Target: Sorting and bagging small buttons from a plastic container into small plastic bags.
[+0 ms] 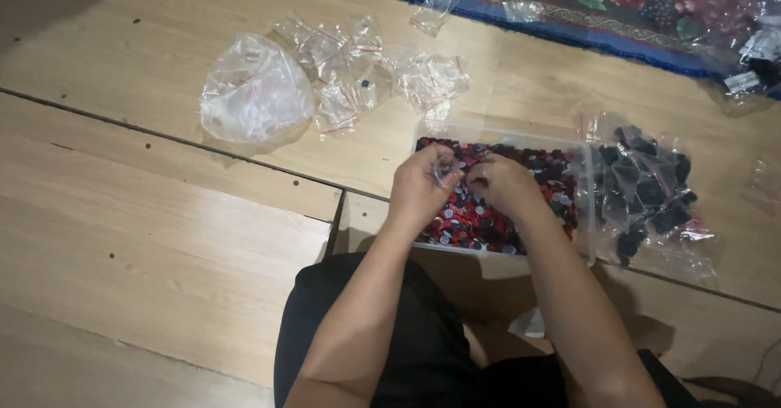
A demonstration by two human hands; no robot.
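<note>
Now the left hand (421, 187) is pinching a small clear bag (444, 169) between closed fingers, while the right hand (504, 184), fingers curled, is resting on red and black buttons (476, 221) inside the clear tray (496, 134) on the wooden floor (163, 237); its hold cannot be told.

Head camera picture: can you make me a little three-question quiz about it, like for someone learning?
1. True or false: the clear plastic tub of small red and black round pieces sits on a wooden floor.
2. What does the left hand pinch? A) a small clear plastic bag B) a metal spoon C) a pencil
3. Fill in: the clear bag of filled dark packets lies on the ____ side of the tub, seen from the person.

Key
1. True.
2. A; the small clear plastic bag is between its fingers, and the right hand rests on the pieces.
3. Right.
</note>
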